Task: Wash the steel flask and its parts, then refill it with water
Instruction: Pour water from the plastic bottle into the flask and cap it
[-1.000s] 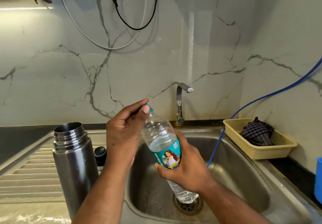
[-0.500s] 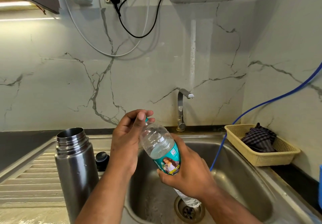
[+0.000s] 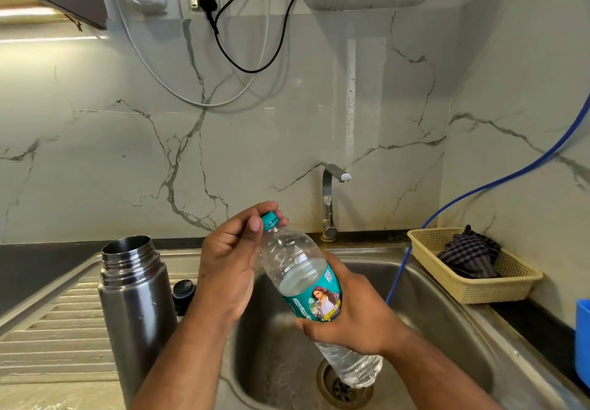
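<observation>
The steel flask [image 3: 135, 307] stands upright and uncapped on the draining board, left of the sink basin. Its black stopper [image 3: 183, 294] sits just behind it. Over the basin I hold a clear plastic water bottle [image 3: 297, 277] with a teal label, tilted with its neck to the upper left and partly full. My right hand [image 3: 354, 317] grips the bottle around the label. My left hand [image 3: 231, 264] pinches the teal cap [image 3: 269, 220] between thumb and fingers. The flask's outer lid is not visible.
The steel sink [image 3: 447, 320] has a drain [image 3: 343, 385] under the bottle's base and a tap [image 3: 330, 202] at the back. A blue hose [image 3: 479, 192] runs down into the basin. At the right stand a yellow basket [image 3: 479, 288] holding a checked cloth and a blue container [image 3: 582, 339].
The view has tipped slightly upward. My left fingers have shifted around the bottle cap, so more of the teal cap shows. The bottle stays in my right hand.
</observation>
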Tool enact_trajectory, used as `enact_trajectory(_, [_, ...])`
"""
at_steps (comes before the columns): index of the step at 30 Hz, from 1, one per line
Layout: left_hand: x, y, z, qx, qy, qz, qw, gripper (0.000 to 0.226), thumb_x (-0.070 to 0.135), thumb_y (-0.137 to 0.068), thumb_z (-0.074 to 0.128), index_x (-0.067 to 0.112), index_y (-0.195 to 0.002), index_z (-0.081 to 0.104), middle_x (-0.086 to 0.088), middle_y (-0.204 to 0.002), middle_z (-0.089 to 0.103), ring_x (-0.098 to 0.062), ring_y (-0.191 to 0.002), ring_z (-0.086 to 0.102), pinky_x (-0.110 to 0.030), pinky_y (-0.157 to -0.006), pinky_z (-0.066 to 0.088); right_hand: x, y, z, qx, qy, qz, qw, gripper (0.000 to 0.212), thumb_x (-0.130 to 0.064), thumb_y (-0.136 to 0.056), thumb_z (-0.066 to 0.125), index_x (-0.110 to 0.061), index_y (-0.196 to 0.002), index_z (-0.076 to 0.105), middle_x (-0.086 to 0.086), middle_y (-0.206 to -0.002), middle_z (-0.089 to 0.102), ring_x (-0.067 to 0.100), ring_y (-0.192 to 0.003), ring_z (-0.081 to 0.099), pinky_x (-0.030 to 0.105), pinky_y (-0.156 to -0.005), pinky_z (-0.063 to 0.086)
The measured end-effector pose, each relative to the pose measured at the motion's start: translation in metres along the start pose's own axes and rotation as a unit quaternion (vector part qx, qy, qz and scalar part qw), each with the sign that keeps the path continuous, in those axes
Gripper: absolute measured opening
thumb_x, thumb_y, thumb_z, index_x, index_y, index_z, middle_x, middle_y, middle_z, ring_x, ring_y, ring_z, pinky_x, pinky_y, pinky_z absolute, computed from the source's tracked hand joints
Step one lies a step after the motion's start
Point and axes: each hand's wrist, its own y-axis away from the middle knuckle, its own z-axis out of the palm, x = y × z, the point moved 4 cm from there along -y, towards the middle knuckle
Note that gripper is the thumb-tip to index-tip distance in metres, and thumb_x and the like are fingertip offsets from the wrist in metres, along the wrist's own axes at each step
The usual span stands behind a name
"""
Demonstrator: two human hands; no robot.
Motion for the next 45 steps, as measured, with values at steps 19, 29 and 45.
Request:
enact_trajectory(19, [0.006,0.008,0.017,-0.105,-0.083,0.035,0.99,0.034,0.031,-0.095,0.059,0.021,-0.124,0.073,-0.01,-0.105,0.073,-0.032,-0.122,0.066,-0.033,-0.093,0.057,0.004,0.003,-0.023,-0.009,0.031,-0.017,0.999,0.088,-0.031,-0.073,0.091,-0.044,-0.144,0.042,-0.02,-0.123,0.067,0.005,-0.114,0.068,0.03,-0.091,0.06])
enact_trajectory(29, [0.003,0.018,0.041,-0.096,-0.102,-0.001,0.99,0.074,0.056,-0.075,0.081,0.028,-0.139,0.056,-0.004,-0.126,0.069,-0.019,-0.125,0.063,-0.035,-0.096,0.056,0.002,0.007,-0.023,0.001,0.001,0.0,1.0,0.083,-0.025,-0.072,0.093,-0.039,-0.14,0.047,-0.018,-0.116,0.07,0.007,-0.107,0.071,0.033,-0.09,0.061])
enact_trajectory(45, [0.175,-0.018,0.076,-0.04,-0.362,0.16,0.918,0.06,0.039,-0.071,0.091,0.024,-0.12,0.06,0.008,-0.115,0.07,-0.004,-0.099,0.07,-0.021,-0.078,0.061,-0.101,-0.002,-0.005,0.243,-0.05,-0.128,0.96,0.113,-0.065,-0.076,0.076,-0.054,-0.156,-0.002,-0.007,-0.164,0.027,0.016,-0.145,0.04,0.047,-0.109,0.046])
